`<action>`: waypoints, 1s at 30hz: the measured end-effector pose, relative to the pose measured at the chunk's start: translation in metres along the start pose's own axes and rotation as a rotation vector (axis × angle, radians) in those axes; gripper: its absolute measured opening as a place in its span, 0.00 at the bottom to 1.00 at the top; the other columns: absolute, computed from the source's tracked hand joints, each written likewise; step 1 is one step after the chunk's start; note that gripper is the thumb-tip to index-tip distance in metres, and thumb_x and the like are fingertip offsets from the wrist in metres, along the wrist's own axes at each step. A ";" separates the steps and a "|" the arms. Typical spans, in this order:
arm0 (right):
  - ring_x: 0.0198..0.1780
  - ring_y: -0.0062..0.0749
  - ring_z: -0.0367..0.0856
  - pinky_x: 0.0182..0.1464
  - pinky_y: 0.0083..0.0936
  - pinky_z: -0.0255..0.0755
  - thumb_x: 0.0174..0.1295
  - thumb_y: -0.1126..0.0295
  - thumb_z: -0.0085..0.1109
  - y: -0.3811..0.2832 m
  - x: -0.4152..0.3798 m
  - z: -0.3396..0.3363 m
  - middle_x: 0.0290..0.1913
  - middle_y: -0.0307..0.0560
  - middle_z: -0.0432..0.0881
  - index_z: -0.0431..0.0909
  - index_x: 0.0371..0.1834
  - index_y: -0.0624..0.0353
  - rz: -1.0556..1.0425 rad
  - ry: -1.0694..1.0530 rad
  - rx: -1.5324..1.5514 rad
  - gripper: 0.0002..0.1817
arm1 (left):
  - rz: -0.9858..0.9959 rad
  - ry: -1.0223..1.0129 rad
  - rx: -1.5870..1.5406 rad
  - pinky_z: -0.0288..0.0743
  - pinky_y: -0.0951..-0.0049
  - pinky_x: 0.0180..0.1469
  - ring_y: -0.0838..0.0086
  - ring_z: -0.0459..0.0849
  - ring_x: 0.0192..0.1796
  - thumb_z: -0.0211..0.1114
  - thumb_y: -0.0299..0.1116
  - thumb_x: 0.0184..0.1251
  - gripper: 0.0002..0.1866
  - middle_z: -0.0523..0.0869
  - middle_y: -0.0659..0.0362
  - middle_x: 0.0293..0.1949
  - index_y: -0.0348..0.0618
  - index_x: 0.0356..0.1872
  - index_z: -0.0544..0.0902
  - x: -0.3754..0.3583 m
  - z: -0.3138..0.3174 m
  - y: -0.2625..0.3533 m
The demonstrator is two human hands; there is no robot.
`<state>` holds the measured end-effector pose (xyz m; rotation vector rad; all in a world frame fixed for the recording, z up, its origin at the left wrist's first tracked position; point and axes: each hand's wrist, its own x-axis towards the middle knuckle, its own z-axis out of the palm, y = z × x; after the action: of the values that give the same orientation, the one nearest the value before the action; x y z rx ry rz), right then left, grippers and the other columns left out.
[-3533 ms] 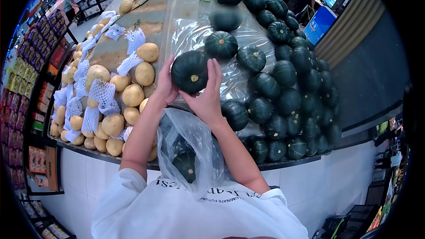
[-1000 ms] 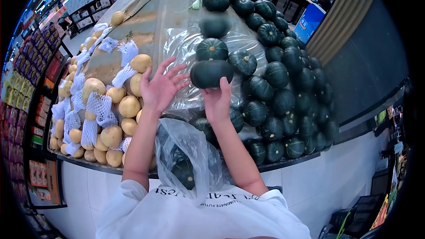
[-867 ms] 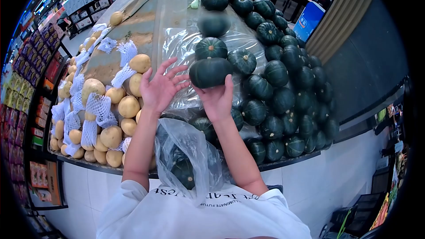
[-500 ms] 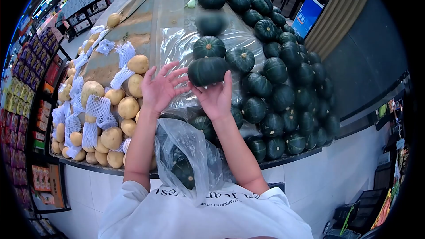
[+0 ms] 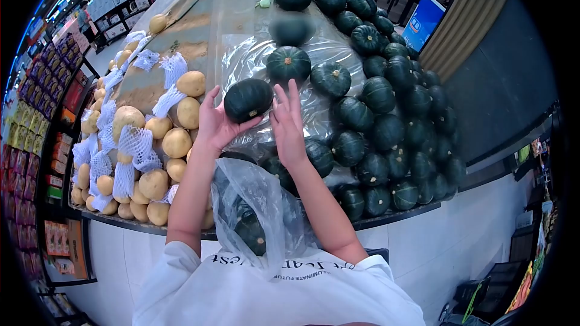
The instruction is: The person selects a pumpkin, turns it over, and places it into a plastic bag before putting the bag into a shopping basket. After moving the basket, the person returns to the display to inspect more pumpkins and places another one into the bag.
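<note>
A dark green pumpkin (image 5: pixel 248 99) rests in my left hand (image 5: pixel 219 128), whose fingers and thumb cup it from the left and below. My right hand (image 5: pixel 287 130) is open just to the right of it, fingers spread and pointing up, apart from the pumpkin. Below my hands a clear plastic bag (image 5: pixel 241 184) hangs in front of my shirt, with a dark green pumpkin (image 5: pixel 250 232) visible through it. Past my fingertips, another green pumpkin (image 5: pixel 288 64) sits on the plastic-covered stand, and one more (image 5: pixel 330 78) lies to its right.
A big heap of green pumpkins (image 5: pixel 386 133) fills the stand's right side. On the left lie pale round melons (image 5: pixel 177 143), some in white foam nets (image 5: pixel 138 148). Packaged goods line a shelf (image 5: pixel 36 115) at far left. A dark panel (image 5: pixel 501 78) stands at the right.
The pumpkin has passed from my right hand into my left and moved left, turning so its stem end shows. My right hand has come away from it.
</note>
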<state>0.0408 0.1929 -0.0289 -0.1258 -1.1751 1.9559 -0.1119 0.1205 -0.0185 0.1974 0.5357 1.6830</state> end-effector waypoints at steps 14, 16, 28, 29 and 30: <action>0.70 0.42 0.56 0.69 0.34 0.48 0.69 0.56 0.42 -0.001 0.000 0.001 0.72 0.56 0.50 0.42 0.74 0.55 0.012 0.056 -0.105 0.35 | 0.171 -0.259 -0.426 0.44 0.38 0.71 0.40 0.47 0.71 0.42 0.49 0.69 0.32 0.53 0.38 0.69 0.30 0.64 0.59 -0.010 0.008 -0.003; 0.70 0.42 0.57 0.69 0.34 0.48 0.69 0.54 0.41 0.000 0.000 0.001 0.72 0.56 0.51 0.42 0.74 0.55 0.016 0.056 -0.122 0.35 | 0.189 -0.257 -0.419 0.43 0.38 0.71 0.40 0.47 0.71 0.42 0.48 0.69 0.33 0.53 0.37 0.69 0.29 0.65 0.58 -0.009 0.008 -0.003; 0.68 0.41 0.59 0.69 0.33 0.49 0.69 0.49 0.39 -0.001 0.001 -0.001 0.71 0.55 0.53 0.46 0.73 0.55 0.043 0.110 -0.123 0.34 | 0.168 -0.192 -0.330 0.48 0.35 0.68 0.38 0.54 0.69 0.47 0.54 0.64 0.39 0.56 0.36 0.67 0.33 0.67 0.54 -0.005 0.006 0.000; 0.68 0.41 0.59 0.69 0.33 0.48 0.69 0.49 0.39 0.000 0.001 -0.002 0.71 0.55 0.53 0.46 0.73 0.54 0.042 0.114 -0.121 0.34 | 0.188 -0.196 -0.313 0.48 0.35 0.68 0.39 0.54 0.69 0.46 0.55 0.63 0.40 0.55 0.36 0.67 0.34 0.68 0.53 -0.005 0.003 -0.001; 0.68 0.40 0.60 0.68 0.32 0.51 0.70 0.50 0.39 0.000 0.001 -0.001 0.70 0.54 0.54 0.46 0.73 0.55 0.039 0.129 -0.128 0.33 | 0.208 -0.199 -0.297 0.48 0.35 0.68 0.40 0.54 0.69 0.46 0.56 0.63 0.41 0.55 0.36 0.67 0.34 0.68 0.51 -0.004 0.001 -0.002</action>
<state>0.0406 0.1948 -0.0293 -0.3390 -1.2196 1.8767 -0.1092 0.1167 -0.0177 0.2062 0.1153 1.8972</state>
